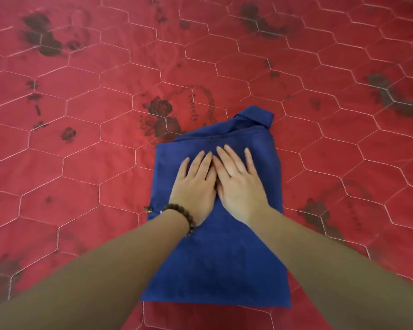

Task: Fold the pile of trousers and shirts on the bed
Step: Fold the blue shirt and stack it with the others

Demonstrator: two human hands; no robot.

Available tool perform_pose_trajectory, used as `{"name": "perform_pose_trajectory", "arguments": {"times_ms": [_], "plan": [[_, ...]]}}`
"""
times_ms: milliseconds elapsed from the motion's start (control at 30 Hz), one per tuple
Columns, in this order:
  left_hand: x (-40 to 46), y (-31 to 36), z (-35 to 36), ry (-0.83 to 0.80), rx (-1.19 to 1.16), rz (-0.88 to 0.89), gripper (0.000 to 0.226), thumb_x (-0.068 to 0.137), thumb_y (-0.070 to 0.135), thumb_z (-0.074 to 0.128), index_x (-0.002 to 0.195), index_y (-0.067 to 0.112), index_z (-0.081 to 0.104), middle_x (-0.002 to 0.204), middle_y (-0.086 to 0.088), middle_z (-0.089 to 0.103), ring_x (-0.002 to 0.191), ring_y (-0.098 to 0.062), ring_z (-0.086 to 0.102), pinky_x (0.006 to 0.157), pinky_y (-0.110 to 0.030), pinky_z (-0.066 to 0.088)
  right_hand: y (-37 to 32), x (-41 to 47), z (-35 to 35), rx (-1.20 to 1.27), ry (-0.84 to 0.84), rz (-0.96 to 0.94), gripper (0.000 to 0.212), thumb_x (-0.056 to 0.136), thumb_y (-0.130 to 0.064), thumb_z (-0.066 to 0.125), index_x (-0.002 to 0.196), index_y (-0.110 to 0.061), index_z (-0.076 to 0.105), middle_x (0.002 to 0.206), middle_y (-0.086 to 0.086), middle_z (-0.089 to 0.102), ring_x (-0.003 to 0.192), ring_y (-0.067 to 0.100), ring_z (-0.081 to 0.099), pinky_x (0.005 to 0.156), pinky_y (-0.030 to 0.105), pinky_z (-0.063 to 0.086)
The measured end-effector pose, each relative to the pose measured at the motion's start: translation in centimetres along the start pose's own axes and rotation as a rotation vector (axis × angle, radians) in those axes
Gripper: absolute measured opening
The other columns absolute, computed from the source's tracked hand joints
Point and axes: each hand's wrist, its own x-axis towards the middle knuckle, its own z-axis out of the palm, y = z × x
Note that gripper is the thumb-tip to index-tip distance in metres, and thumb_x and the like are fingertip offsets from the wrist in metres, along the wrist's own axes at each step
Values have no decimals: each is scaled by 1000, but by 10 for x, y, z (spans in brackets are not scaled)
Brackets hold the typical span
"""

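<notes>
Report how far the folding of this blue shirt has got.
Done: the blue shirt lies on the red quilt as a narrow rectangle, sides tucked in, collar at the far end. In hand: the left hand and right hand press flat on its upper half, side by side, smoothing it. Left: it is still long, so probably a fold across. No other clothes are in view.

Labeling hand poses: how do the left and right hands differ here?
The left hand has a beaded bracelet at its wrist; the right hand has a bare wrist. The right hand reaches nearer the collar and partly overlaps the left hand. Both lie flat, fingers straight, pressing the blue shirt.
</notes>
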Motion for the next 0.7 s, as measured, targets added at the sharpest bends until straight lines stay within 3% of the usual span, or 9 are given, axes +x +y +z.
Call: {"name": "perform_pose_trajectory", "arguments": {"times_ms": [67,167,267,333,400,500,600,700], "plan": [[-4,-7,10,-56,3,-62,57,99,42,27,152,23,18,160,0,13,148,-24,4,117,-49,-1,9,-5,12,17,-55,106,60,98,-43,37,151,-19,28,159,4,23,148,19,16,121,46,2],[-11,-31,12,-52,10,-167,67,92,59,17,152,31,9,161,4,4,148,-24,0,117,-52,-3,31,-13,16,-25,-50,243,62,98,-53,27,153,-26,21,161,-1,17,149,17,12,120,50,1],[-19,-48,6,-105,38,-216,67,93,60,9,152,31,-1,161,4,-2,148,-22,-6,118,-51,-3,52,-29,10,-24,-124,433,61,98,-53,15,154,-31,4,163,-2,3,150,19,0,118,54,-1],[-26,-47,-2,-104,59,-290,65,95,54,10,152,26,-2,161,1,-3,148,-23,-9,117,-53,-6,51,-41,2,-36,-111,513,61,99,-49,16,154,-25,4,163,1,1,150,22,-2,118,56,-1],[-40,-33,-9,-39,62,-284,64,98,46,17,153,16,7,161,-5,5,148,-26,-2,117,-54,-5,30,-53,-4,-32,-24,443,60,100,-40,29,154,-16,16,162,4,8,149,23,4,118,56,2],[-80,5,-8,-1,10,-50,60,94,33,26,145,4,34,154,-12,30,145,-28,22,117,-54,15,-27,-85,5,15,16,187,60,94,-30,47,149,-9,33,158,8,24,147,24,21,117,56,12],[-115,24,1,-117,-1,37,59,92,32,27,140,3,44,149,-12,40,140,-26,34,114,-51,28,-67,-118,21,62,-80,143,58,93,-33,43,147,-11,38,156,4,30,145,20,27,117,53,19],[-130,11,6,-107,-20,46,59,92,37,34,144,11,41,151,-8,36,141,-26,31,115,-49,26,-57,-134,27,89,-84,144,60,94,-39,39,149,-16,34,157,2,28,146,19,24,117,54,17]]}}
